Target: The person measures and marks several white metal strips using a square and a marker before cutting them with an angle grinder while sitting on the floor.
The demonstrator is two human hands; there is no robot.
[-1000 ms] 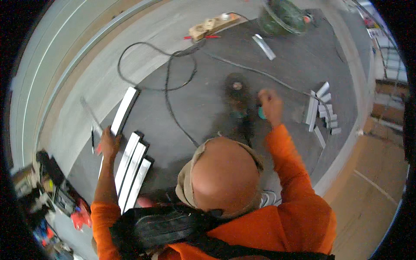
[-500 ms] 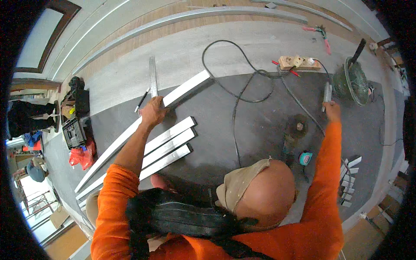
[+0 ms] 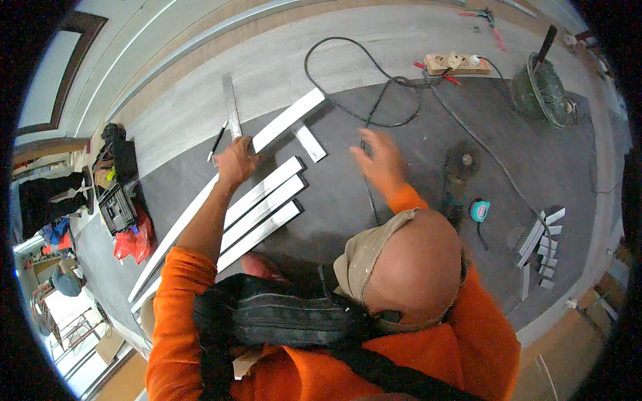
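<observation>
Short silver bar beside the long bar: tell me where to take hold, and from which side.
Best pinch the short silver bar across its narrow width near its lower end, probably coming from the right. It lies flat and slantwise; its upper end is close to the long bar, while the lower end points away; the right hand is to its right.

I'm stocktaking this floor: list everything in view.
Long bars: four, white, left
Short bar: one, white, centre
Offcuts: several, white, right
Ruler: one, grey, upper left
Pen: one, black-white, beside ruler
Cables: several, dark, centre and right
Power strip: one, beige, upper right
Bucket: one, green, upper right
Grinder: one, dark, right
Tape measure: one, teal, beside grinder
Pliers: one, red-handled, top right
Bag: one, red, left
Toolbox: one, dark, left
Cap: one, tan, lower centre
Left hand: one, bare, on bar
Right hand: one, bare, centre
</observation>
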